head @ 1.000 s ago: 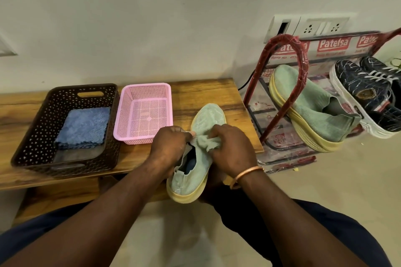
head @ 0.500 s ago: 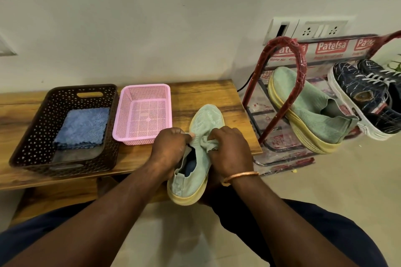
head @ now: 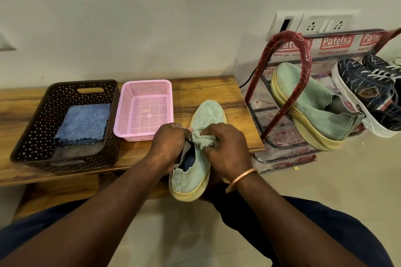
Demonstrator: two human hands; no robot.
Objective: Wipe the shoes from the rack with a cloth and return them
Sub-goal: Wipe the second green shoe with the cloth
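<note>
While left hand (head: 168, 147) grips green shoe (head: 202, 136), right hand (head: 227, 149) pinches bunched cloth (head: 202, 140) against it.

Single head cam, wide-angle, worn by the person, faces fwd & down from just above the lap. Table (head: 219, 93) sits near, left to centre; shoe rack (head: 284, 36) right, slightly farther; wall (head: 152, 17) closes the far side.

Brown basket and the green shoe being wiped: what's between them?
Head view: a pink basket on the bench, close beside the brown basket.
</note>
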